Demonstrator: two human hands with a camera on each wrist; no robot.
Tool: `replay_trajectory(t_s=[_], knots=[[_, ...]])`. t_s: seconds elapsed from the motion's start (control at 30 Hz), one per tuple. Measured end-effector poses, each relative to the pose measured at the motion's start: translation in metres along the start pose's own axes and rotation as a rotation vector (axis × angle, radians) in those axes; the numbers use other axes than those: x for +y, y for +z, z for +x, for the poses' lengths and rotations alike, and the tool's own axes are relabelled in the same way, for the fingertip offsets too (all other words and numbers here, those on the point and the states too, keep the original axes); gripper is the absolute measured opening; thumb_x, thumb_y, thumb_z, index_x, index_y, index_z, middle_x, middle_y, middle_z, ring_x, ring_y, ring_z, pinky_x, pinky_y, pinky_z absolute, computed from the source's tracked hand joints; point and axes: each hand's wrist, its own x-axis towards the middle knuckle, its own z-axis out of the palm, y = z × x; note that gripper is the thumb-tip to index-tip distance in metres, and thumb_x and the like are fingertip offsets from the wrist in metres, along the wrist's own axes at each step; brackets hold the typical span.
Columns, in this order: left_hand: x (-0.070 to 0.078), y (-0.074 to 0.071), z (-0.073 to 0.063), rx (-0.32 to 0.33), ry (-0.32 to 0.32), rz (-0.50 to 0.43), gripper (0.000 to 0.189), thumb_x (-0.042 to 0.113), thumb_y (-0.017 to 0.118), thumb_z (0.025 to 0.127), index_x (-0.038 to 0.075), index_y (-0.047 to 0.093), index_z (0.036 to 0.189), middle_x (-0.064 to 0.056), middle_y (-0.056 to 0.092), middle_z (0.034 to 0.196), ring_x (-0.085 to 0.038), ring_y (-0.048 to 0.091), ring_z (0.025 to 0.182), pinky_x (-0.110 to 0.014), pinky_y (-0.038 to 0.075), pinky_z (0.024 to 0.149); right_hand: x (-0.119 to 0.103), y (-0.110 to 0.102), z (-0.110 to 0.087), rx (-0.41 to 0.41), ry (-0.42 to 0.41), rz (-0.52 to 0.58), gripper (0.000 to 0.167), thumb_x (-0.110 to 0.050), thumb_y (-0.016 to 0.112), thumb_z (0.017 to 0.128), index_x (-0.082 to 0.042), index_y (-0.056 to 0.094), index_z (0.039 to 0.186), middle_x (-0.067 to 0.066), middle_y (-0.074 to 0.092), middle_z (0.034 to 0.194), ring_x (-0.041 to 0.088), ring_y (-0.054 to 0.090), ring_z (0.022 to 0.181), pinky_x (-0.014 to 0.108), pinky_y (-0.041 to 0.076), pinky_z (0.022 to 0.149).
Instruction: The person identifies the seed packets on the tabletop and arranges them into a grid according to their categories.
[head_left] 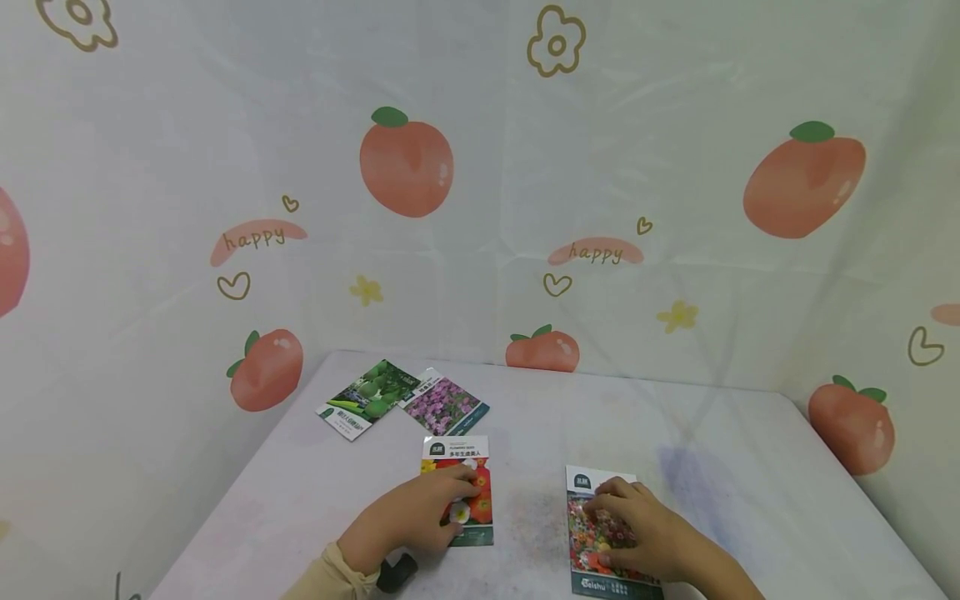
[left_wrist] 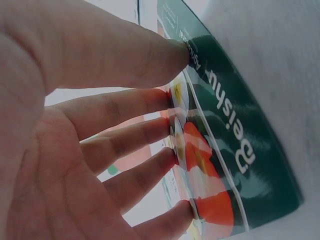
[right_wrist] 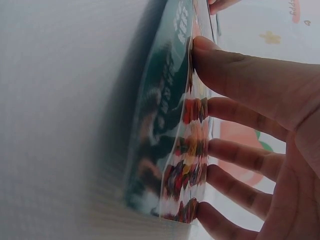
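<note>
My left hand (head_left: 414, 510) spreads over a flower seed packet (head_left: 483, 506) with red and white blooms and a dark green bottom band. In the left wrist view, the thumb and extended fingertips touch its glossy front (left_wrist: 205, 160). Over a second seed packet (head_left: 582, 533), printed with small mixed flowers, rests my right hand (head_left: 654, 533). Its thumb and fingertips (right_wrist: 216, 102) meet the front of that packet in the right wrist view, palm raised off it. The two packets lie side by side, printed fronts up, partly covered by the hands.
Farther back on the left lie a green-fruit seed packet (head_left: 378, 392) and a purple-flower seed packet (head_left: 447, 406), their edges overlapping. The white table (head_left: 540, 417) meets a hanging sheet (head_left: 480, 292) with peach prints behind and at both sides.
</note>
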Motion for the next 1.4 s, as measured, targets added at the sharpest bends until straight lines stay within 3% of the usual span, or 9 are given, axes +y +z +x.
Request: replay_trajectory(t_s=[0.43, 0.9, 1.4], knots=[[0.005, 0.001, 0.001, -0.035, 0.016, -0.001, 0.048, 0.026, 0.075, 0.097, 0.019, 0.067, 0.144, 0.001, 0.056, 0.156, -0.021, 0.053, 0.146, -0.045, 0.047, 0.119, 0.000, 0.000, 0.000, -0.010, 0.009, 0.008, 0.052, -0.059, 0.078, 0.090, -0.035, 0.066, 0.134, -0.006, 0.055, 0.139, 0.022, 0.050, 0.116, 0.040, 0.057, 0.083], [0.008, 0.005, 0.001, -0.018, 0.063, 0.026, 0.047, 0.025, 0.076, 0.096, 0.018, 0.068, 0.142, 0.002, 0.057, 0.154, -0.018, 0.055, 0.143, -0.041, 0.049, 0.118, -0.002, -0.001, -0.001, -0.014, 0.013, 0.011, 0.051, -0.057, 0.078, 0.090, -0.034, 0.066, 0.134, -0.006, 0.055, 0.139, 0.021, 0.050, 0.116, 0.039, 0.056, 0.083], [0.012, 0.008, 0.000, -0.037, 0.053, 0.019, 0.047, 0.029, 0.073, 0.098, 0.024, 0.067, 0.144, 0.005, 0.055, 0.158, -0.018, 0.052, 0.147, -0.044, 0.049, 0.118, -0.001, -0.002, 0.000, -0.034, 0.038, 0.034, 0.051, -0.056, 0.080, 0.090, -0.035, 0.066, 0.135, -0.006, 0.055, 0.140, 0.022, 0.050, 0.116, 0.040, 0.056, 0.083]])
